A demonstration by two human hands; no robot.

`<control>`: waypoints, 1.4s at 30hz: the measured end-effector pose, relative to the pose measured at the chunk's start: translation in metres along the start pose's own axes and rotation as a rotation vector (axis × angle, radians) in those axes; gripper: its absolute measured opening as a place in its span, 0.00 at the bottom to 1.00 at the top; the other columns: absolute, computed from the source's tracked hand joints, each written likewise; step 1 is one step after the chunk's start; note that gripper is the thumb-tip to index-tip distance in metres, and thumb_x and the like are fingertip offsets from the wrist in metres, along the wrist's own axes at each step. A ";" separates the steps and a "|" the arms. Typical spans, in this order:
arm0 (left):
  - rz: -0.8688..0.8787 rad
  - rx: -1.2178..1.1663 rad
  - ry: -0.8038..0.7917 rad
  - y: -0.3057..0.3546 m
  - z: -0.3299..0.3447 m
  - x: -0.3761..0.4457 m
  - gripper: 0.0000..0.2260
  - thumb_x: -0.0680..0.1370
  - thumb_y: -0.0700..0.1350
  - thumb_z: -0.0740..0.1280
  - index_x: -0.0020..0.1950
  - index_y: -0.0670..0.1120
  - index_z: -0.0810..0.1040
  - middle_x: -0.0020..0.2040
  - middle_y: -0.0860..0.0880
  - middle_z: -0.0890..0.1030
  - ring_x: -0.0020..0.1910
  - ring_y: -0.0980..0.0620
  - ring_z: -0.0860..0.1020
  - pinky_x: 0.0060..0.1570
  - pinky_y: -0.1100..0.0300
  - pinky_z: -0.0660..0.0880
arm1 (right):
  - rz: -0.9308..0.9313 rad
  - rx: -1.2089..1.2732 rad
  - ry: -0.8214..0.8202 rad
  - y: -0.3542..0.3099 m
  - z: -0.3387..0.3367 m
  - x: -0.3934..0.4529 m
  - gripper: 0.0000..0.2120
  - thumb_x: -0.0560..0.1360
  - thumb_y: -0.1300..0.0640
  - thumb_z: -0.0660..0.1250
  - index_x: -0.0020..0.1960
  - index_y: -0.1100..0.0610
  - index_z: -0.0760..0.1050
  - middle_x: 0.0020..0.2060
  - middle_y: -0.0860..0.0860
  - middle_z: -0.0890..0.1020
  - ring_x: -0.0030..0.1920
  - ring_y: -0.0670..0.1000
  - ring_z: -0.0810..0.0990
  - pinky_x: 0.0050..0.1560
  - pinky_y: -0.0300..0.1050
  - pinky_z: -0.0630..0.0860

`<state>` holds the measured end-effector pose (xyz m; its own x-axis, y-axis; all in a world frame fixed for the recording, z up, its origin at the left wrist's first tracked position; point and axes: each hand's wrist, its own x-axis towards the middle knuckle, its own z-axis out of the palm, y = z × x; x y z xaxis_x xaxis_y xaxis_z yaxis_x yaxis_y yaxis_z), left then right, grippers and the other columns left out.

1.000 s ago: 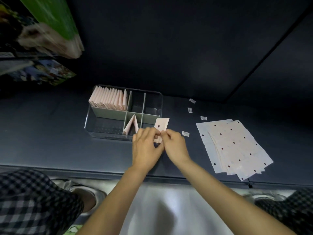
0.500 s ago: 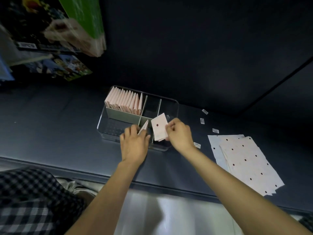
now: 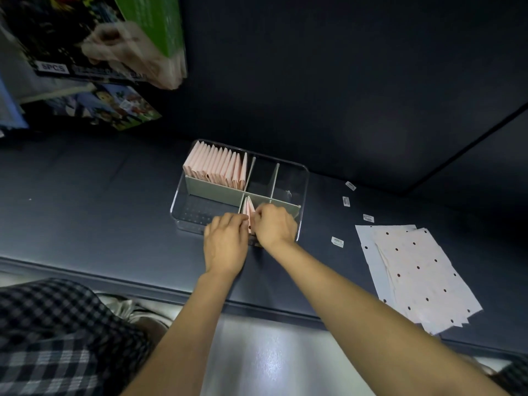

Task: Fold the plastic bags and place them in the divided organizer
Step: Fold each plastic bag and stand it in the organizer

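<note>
Over the clear divided organizer [image 3: 297, 178] on the dark surface [image 3: 85, 224], our left hand [image 3: 225, 244] and right hand [image 3: 274, 227] meet at the near middle compartment, each grip curled onto the folded pink bags [image 3: 249, 212] standing upright there. A full row of folded bags [image 3: 215, 167] fills the far left compartment; flat dotted bags [image 3: 414, 270] lie well apart to the right among small labels [image 3: 337, 242]

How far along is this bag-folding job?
Partly done. One back compartment of the clear organizer already holds a full row of folded pink bags. Now the left hand and right hand are tucking folded bags into a front compartment. A stack of flat dotted bags remains unfolded on the table.
</note>
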<state>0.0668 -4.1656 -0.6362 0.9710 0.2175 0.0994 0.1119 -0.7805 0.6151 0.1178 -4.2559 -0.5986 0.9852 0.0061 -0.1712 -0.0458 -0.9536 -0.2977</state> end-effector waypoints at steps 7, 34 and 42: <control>0.047 0.017 0.015 0.000 0.003 -0.003 0.11 0.80 0.44 0.61 0.59 0.46 0.79 0.59 0.47 0.77 0.57 0.44 0.71 0.56 0.52 0.64 | -0.077 0.154 -0.169 0.009 0.011 -0.004 0.15 0.78 0.57 0.56 0.56 0.51 0.80 0.51 0.58 0.82 0.56 0.60 0.76 0.52 0.50 0.76; 0.489 0.283 -0.668 0.074 0.087 -0.099 0.20 0.81 0.52 0.57 0.73 0.51 0.65 0.76 0.54 0.59 0.74 0.53 0.57 0.71 0.58 0.58 | 0.392 -0.016 0.138 0.355 -0.030 -0.135 0.12 0.78 0.57 0.62 0.59 0.59 0.76 0.59 0.54 0.76 0.59 0.56 0.71 0.51 0.47 0.74; 0.439 0.267 -0.701 0.084 0.084 -0.101 0.21 0.81 0.52 0.59 0.73 0.52 0.64 0.76 0.55 0.57 0.75 0.53 0.54 0.72 0.61 0.53 | 0.290 0.039 0.315 0.338 -0.033 -0.130 0.08 0.77 0.55 0.65 0.46 0.58 0.80 0.44 0.53 0.81 0.50 0.54 0.75 0.41 0.44 0.69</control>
<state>-0.0036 -4.3026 -0.6602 0.8343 -0.4784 -0.2740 -0.3429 -0.8395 0.4215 -0.0206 -4.5886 -0.6454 0.9328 -0.3581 0.0401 -0.3282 -0.8903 -0.3156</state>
